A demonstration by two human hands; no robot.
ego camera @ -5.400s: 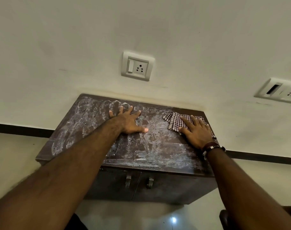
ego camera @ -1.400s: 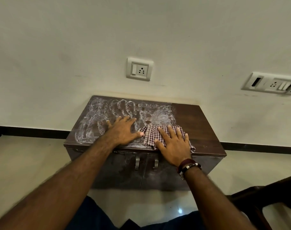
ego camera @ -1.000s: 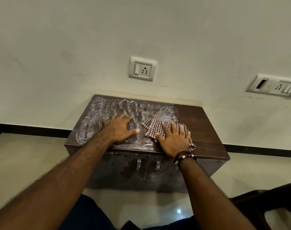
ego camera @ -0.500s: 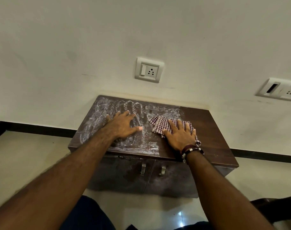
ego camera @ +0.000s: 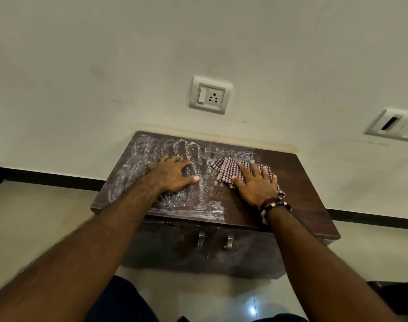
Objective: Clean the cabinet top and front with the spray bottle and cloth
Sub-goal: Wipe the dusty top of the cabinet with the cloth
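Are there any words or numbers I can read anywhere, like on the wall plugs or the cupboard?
None can be read.
White wall socket plate: no print, only a switch and three pin holes.
Second white plate at the right edge: no lettering visible.
Dark brown wooden cabinet and checked cloth: no labels.

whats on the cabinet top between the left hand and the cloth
No object: the head view shows only a strip of cabinet top smeared with white residue between the left hand and the checked cloth.
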